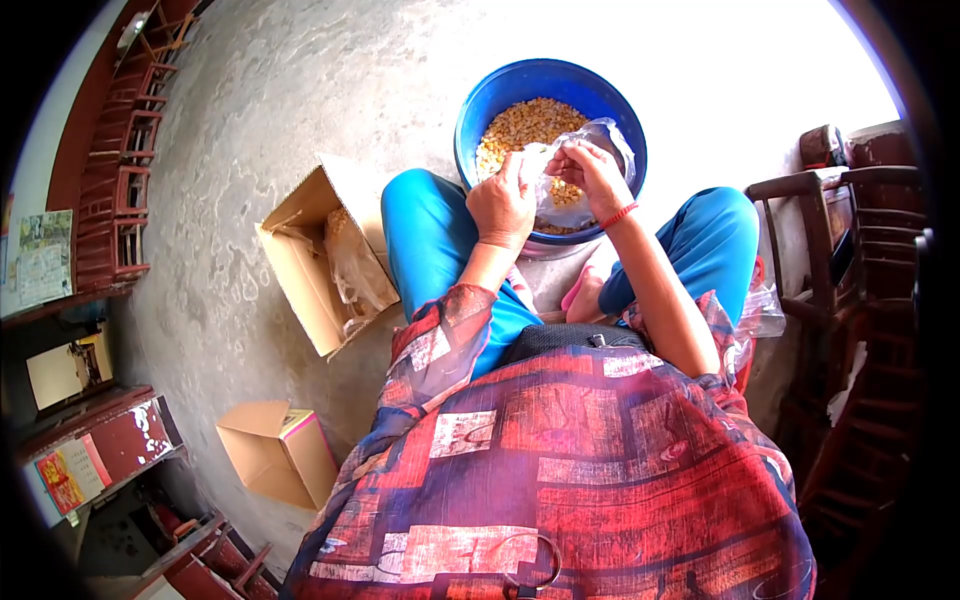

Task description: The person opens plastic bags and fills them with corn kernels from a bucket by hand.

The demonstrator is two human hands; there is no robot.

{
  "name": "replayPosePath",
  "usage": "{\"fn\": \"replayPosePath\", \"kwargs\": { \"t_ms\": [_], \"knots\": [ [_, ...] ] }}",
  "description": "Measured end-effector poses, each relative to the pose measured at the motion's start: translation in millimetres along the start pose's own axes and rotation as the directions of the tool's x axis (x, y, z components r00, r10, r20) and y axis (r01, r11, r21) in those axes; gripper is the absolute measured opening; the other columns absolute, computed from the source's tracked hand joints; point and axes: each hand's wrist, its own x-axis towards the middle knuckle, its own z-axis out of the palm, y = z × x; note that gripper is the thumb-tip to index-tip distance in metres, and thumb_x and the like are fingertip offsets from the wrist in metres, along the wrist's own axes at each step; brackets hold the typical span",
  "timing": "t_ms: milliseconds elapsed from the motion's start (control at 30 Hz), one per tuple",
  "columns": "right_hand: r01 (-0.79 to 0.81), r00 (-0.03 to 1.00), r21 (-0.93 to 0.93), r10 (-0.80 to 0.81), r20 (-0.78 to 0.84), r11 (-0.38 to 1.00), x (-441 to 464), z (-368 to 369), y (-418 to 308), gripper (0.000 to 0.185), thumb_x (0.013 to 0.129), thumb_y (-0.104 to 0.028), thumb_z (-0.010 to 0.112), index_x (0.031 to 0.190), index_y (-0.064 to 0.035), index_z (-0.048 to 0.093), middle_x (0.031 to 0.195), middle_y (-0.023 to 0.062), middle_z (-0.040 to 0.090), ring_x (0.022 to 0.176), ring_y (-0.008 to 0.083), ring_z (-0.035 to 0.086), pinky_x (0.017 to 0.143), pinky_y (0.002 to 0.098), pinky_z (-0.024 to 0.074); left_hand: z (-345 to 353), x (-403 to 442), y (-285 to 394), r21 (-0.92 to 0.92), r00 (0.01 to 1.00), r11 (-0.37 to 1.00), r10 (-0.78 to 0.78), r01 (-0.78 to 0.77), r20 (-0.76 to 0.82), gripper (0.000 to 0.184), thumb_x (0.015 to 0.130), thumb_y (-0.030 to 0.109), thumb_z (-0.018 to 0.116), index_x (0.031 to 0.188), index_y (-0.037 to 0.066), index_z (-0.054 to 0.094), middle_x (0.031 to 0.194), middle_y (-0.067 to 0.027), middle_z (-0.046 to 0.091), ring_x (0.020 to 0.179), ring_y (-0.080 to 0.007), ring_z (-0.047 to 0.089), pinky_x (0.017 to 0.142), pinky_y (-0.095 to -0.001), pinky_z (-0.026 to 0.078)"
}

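A clear plastic bag [612,150] hangs between my hands over a blue tub [632,110]. Yellow corn kernels [530,122] fill the lower part of the tub, and some kernels show in or through the bag. My left hand [503,205] pinches the bag's edge, fingers closed, on the tub's near left side. On the right, my right hand [592,178], with a red string at the wrist, has its fingertips pressed together on the bag's mouth. The bag's bottom is partly hidden behind my right hand and wrist.
An open cardboard box [295,245] with a plastic bag [355,270] inside stands left of my knee. A smaller open box [265,460] lies nearer. Wooden chairs [835,230] stand at the right; more wooden furniture [120,200] lines the left wall.
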Motion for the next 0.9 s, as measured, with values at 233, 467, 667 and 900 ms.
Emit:
{"fn": "replayPosePath", "kwargs": {
  "t_ms": [233,467,667,900],
  "knots": [
    [0.018,0.998,-0.038,-0.016,0.055,0.999,2,-3,9,0.016,0.084,-0.016,0.049,0.077,-0.0041,0.057,0.069,0.0034,0.059,0.06,0.0096,0.056,0.057,0.0192,0.0438,2,-1,-1,-0.011,1.0,1.0,-0.001,0.001,-0.006,0.023,0.073,0.014,0.055,0.095,0.015,0.055,0.069,-0.0123,0.061,0.064,-0.0327,0.059,0.054,-0.0428,0.045],
    [0.038,0.999,-0.057,-0.037,0.016,0.998,-1,4,4,0.015,0.084,-0.013,0.049,0.076,-0.0031,0.057,0.066,0.0027,0.057,0.057,0.0084,0.054,0.056,0.0189,0.0435,0,-1,1,-0.01,1.0,1.0,-0.013,0.013,0.003,0.023,0.071,0.013,0.054,0.094,0.015,0.057,0.069,-0.0127,0.061,0.064,-0.0328,0.059,0.054,-0.0429,0.045],
    [0.05,0.998,-0.072,-0.052,-0.021,0.996,-3,5,2,0.015,0.084,-0.013,0.048,0.077,-0.0026,0.057,0.065,0.0016,0.055,0.052,0.0058,0.048,0.05,0.0177,0.0394,1,-1,0,-0.01,1.0,1.0,0.01,-0.01,0.001,0.023,0.07,0.014,0.055,0.093,0.015,0.058,0.068,-0.0127,0.061,0.063,-0.0328,0.059,0.054,-0.0428,0.045],
    [0.072,0.991,0.124,-0.084,0.1,0.99,8,14,-24,0.015,0.086,-0.016,0.05,0.082,-0.0028,0.056,0.065,0.0002,0.052,0.048,0.0043,0.042,0.042,0.0173,0.0341,4,-1,-1,-0.082,0.994,0.993,0.072,-0.079,-0.088,0.019,0.071,0.015,0.055,0.09,0.015,0.059,0.066,-0.0117,0.06,0.061,-0.0329,0.059,0.052,-0.043,0.044]
  ]
}}
